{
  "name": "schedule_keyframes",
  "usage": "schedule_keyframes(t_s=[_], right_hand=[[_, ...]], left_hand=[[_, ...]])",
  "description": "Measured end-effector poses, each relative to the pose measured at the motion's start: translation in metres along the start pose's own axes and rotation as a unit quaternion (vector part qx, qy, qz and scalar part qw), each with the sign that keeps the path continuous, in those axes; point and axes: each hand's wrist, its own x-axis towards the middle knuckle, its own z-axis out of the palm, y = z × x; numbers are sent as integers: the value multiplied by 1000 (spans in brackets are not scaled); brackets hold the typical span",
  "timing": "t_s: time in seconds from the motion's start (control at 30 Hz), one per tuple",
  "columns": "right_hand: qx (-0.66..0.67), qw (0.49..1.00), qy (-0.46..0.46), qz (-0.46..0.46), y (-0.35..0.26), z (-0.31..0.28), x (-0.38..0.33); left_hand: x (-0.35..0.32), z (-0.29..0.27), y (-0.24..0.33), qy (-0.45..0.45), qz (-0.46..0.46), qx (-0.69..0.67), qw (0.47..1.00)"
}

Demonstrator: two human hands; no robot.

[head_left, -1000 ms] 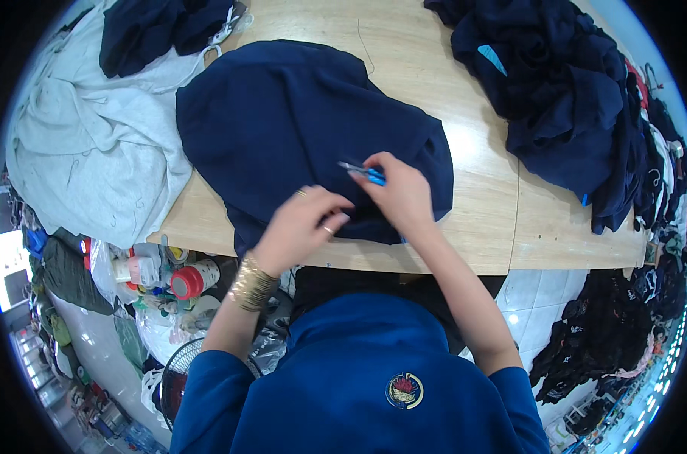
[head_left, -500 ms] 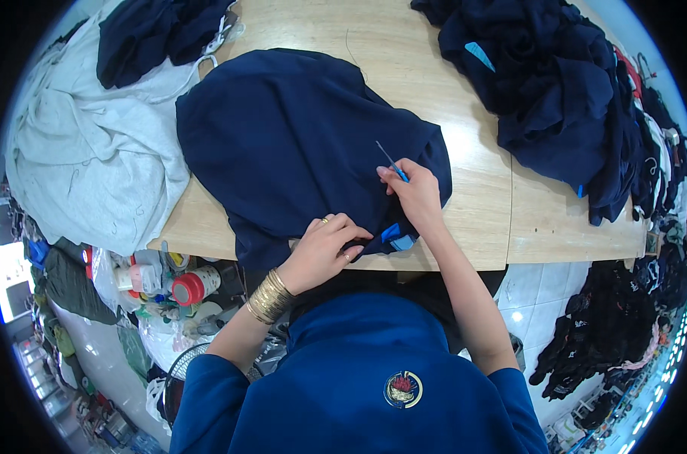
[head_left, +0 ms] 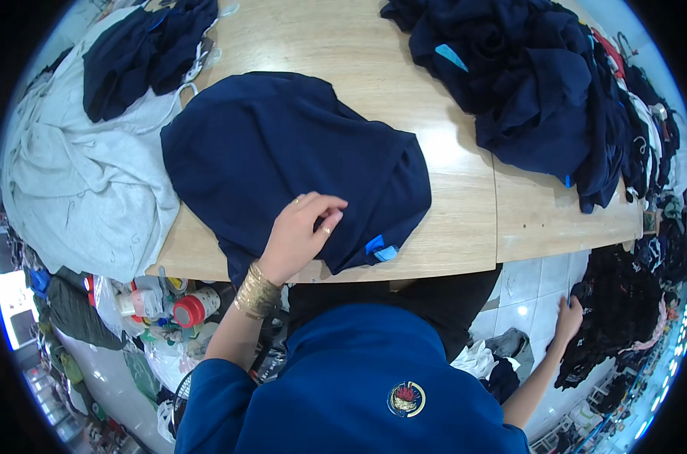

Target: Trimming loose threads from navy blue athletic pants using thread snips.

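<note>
Several garments share the wooden tabletop. At its left end a pale grey garment lies rumpled, with a crumpled navy bundle on its far part; below the table edge stands a red-lidded jar.

Next comes the navy garment, in front of the person, spread with soft folds. Its long axis runs roughly sideways, slanting from far left to near right. The left hand, gold bangles at its wrist, is over its near part, so most of the cloth lies ahead of that hand. The fingers curl loosely, thumb and forefinger apart, pinching nothing visible; whether they touch the fabric I cannot tell. Just right of this hand, blue tags show at the garment's near edge.

Farther right, a navy heap covers the far side of the table. The right hand is off the table, beside black clothes, its fingers bent; I cannot tell what they grip. The navy garment lies ahead and well to its left, making the left hand clearly nearer.
</note>
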Motion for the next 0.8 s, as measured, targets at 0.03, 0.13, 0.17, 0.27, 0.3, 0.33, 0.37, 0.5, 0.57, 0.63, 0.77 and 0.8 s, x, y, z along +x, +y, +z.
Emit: schedule_keyframes(t_s=[0.03,0.13,0.17,0.27,0.3,0.33,0.37,0.5,0.57,0.63,0.77,0.8], right_hand=[[-106,994,-8,22,23,-6,-6],[-130,989,-22,63,42,-19,-17],[-66,997,32,9,37,-17,-20],[94,993,52,-53,-26,-14,-23],[107,991,59,-60,-44,-12,-23],[119,989,67,-63,-59,-11,-25],[199,977,36,-66,-79,-13,-26],[419,895,-144,-42,-179,-7,-41],[455,859,-212,-96,-247,-3,-56],[463,840,-184,-215,-303,11,-63],[430,849,-50,-304,-374,46,-59],[377,862,-54,-335,-382,54,-60]], left_hand=[[11,4,3,14,-3,-13,1000],[45,26,9,42,-9,-43,998],[57,41,8,93,26,24,995],[75,62,-18,118,46,103,987],[79,63,-24,89,31,109,989],[80,59,-19,82,-19,-20,996],[78,52,-18,102,-30,-90,990],[64,23,-11,108,-98,-343,928],[57,15,-8,78,-148,-392,905],[53,19,-10,99,-117,-303,940],[43,35,-5,123,52,75,988],[39,37,-3,103,29,153,982]])
